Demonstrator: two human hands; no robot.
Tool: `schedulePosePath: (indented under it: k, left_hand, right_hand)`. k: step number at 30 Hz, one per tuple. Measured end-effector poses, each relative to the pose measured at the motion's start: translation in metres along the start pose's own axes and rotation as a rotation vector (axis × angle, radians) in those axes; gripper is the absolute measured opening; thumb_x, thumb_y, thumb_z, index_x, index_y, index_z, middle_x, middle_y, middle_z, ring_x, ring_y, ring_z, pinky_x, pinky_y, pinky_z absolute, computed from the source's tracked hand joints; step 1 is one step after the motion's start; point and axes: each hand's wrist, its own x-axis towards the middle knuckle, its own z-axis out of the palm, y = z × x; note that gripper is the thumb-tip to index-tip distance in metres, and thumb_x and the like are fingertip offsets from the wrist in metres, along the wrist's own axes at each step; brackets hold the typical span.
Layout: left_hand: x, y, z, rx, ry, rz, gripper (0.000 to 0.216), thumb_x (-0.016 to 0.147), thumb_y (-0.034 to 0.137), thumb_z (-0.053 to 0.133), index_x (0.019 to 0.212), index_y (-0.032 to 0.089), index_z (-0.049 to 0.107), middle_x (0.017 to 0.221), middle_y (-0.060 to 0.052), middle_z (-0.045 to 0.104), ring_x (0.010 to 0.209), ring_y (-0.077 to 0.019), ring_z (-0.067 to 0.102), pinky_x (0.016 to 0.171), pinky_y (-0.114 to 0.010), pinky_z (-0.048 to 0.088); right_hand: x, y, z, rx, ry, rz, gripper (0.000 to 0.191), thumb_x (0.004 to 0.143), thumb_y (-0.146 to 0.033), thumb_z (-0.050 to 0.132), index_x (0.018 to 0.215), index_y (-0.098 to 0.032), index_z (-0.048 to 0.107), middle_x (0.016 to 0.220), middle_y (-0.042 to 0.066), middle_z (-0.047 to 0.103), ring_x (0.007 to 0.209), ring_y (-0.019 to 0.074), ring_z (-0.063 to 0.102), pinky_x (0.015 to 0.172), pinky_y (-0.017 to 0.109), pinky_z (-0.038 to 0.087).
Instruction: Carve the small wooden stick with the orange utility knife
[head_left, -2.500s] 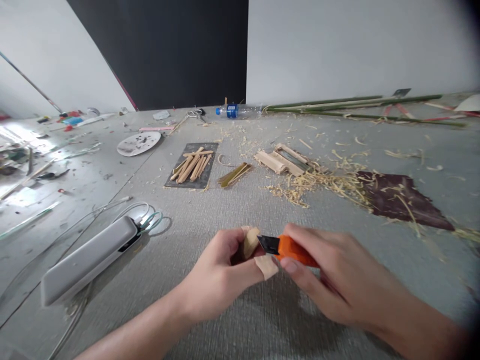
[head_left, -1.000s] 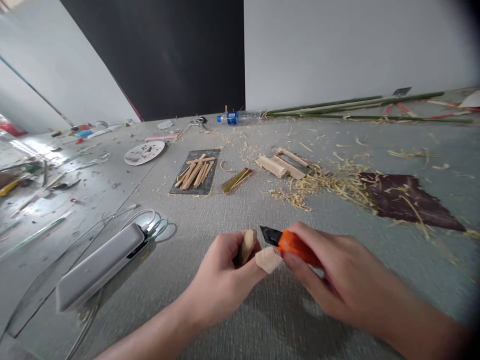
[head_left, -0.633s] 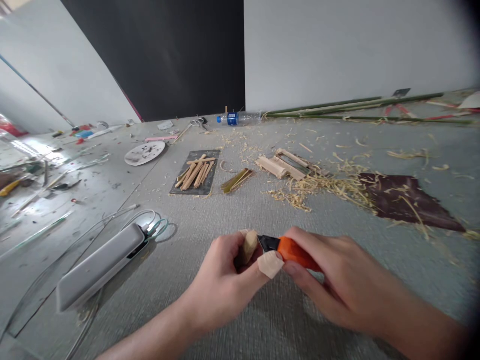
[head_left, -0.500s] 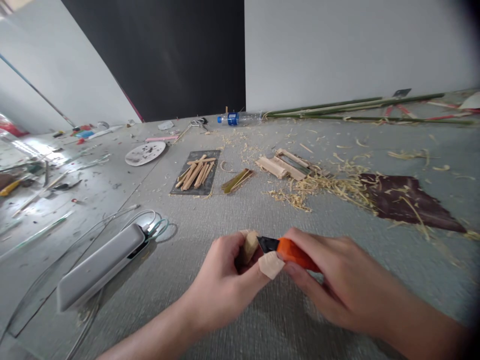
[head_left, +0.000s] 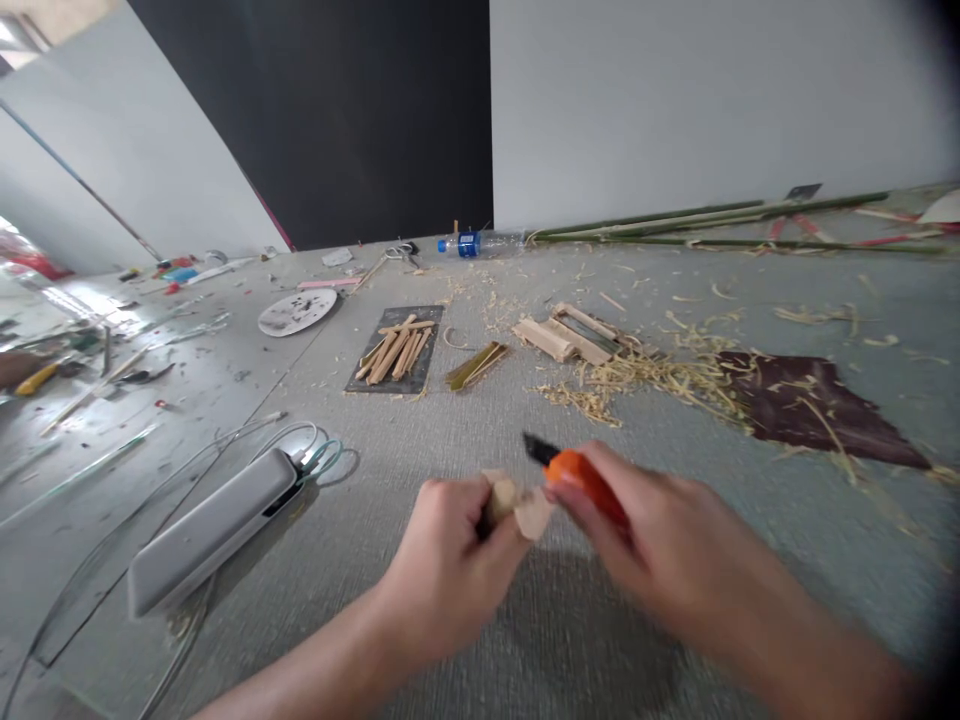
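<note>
My left hand (head_left: 450, 555) is closed around a short piece of pale wood or bamboo (head_left: 501, 497), mostly hidden by the fingers. A beige tape or bandage (head_left: 533, 514) wraps the tip of its thumb. In my right hand (head_left: 660, 540) is an orange utility knife (head_left: 589, 484), with its dark blade (head_left: 537, 449) pointing up and to the left. The blade is apart from the pale piece, just above and right of it. Beyond the hands lie split bamboo pieces (head_left: 544, 338) beside curly shavings (head_left: 660, 375).
Thin sticks (head_left: 401, 350) are piled on a dark slate (head_left: 420, 378). A silver power bank (head_left: 217, 530) with cables lies at left. Farther back are a stained white palette (head_left: 296, 312), a plastic bottle (head_left: 469, 243) and long green poles (head_left: 675, 222). A dark brown sheet (head_left: 810, 400) lies at right.
The knife blade has lifted off the pale piece, up and slightly right. My right hand has tilted with it. My left hand keeps its hold, and the view has shifted slightly.
</note>
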Motion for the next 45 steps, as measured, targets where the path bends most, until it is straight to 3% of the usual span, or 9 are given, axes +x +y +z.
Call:
schedulePosePath:
  k: [2,4,10,15,19,32,39,45]
  left_hand:
    - [-0.004,0.004,0.006,-0.011,-0.042,-0.022,0.054,0.097,0.05,0.058,0.061,0.02,0.032,0.058,0.007,0.025,0.056,-0.0082,0.02,0.049,-0.025,0.019]
    - [-0.007,0.009,0.009,-0.092,-0.103,-0.08,0.056,0.094,0.054,0.06,0.061,0.02,0.031,0.057,0.008,0.023,0.055,-0.0079,0.019,0.047,-0.025,0.018]
    - [-0.002,0.008,-0.001,-0.303,-0.112,-0.193,0.056,0.089,0.055,0.069,0.065,0.021,0.031,0.056,0.01,0.023,0.05,-0.0056,0.019,0.046,-0.022,0.017]
    - [0.0,0.006,-0.006,-0.302,-0.102,-0.177,0.054,0.086,0.049,0.074,0.065,0.021,0.033,0.058,0.009,0.026,0.052,-0.0059,0.022,0.047,-0.022,0.019]
    - [0.0,0.001,-0.005,-0.335,-0.096,-0.159,0.054,0.088,0.054,0.071,0.067,0.021,0.033,0.06,0.009,0.026,0.052,-0.006,0.023,0.046,-0.022,0.019]
    - [-0.001,0.0,-0.004,-0.31,-0.099,-0.157,0.06,0.084,0.061,0.071,0.068,0.022,0.03,0.062,0.007,0.029,0.056,-0.0068,0.023,0.048,-0.022,0.02]
    - [-0.001,0.003,-0.006,-0.201,-0.11,-0.133,0.053,0.082,0.048,0.079,0.066,0.02,0.037,0.062,0.008,0.026,0.06,-0.0084,0.021,0.05,-0.024,0.018]
    - [-0.001,0.002,-0.007,-0.154,-0.112,-0.128,0.05,0.083,0.047,0.078,0.067,0.02,0.038,0.062,0.008,0.028,0.06,-0.0091,0.022,0.05,-0.025,0.018]
  right_hand:
    - [0.003,0.005,0.0,-0.033,0.04,0.162,0.039,0.104,-0.059,0.036,0.087,-0.026,0.049,0.057,-0.003,0.06,0.046,0.0186,0.058,0.047,0.029,0.029]
    - [0.005,0.009,-0.003,-0.031,0.076,0.211,0.041,0.103,-0.061,0.036,0.087,-0.026,0.05,0.057,-0.003,0.06,0.047,0.0179,0.057,0.049,0.029,0.03]
    - [0.005,0.001,-0.009,0.086,0.063,0.029,0.033,0.104,-0.052,0.041,0.085,-0.025,0.046,0.059,-0.005,0.056,0.047,0.0138,0.053,0.049,0.028,0.032]
    - [0.003,-0.006,-0.008,0.049,0.074,-0.154,0.028,0.103,-0.047,0.045,0.087,-0.024,0.044,0.059,-0.005,0.054,0.043,0.0124,0.051,0.046,0.027,0.032]
    - [0.001,-0.008,-0.009,0.028,0.085,-0.233,0.024,0.103,-0.044,0.046,0.091,-0.023,0.045,0.061,-0.005,0.057,0.045,0.013,0.054,0.046,0.027,0.034]
    - [-0.006,-0.009,-0.008,0.014,0.025,-0.286,0.024,0.101,-0.045,0.046,0.097,-0.022,0.05,0.071,0.0,0.065,0.056,0.0168,0.063,0.054,0.03,0.041]
    - [-0.004,-0.012,-0.013,0.03,-0.037,-0.289,0.018,0.1,-0.039,0.046,0.096,-0.022,0.051,0.073,0.001,0.067,0.059,0.0188,0.065,0.052,0.033,0.04]
    - [-0.004,-0.01,-0.012,0.034,-0.058,-0.303,0.018,0.099,-0.039,0.048,0.096,-0.022,0.051,0.072,0.0,0.066,0.058,0.0187,0.064,0.052,0.033,0.038]
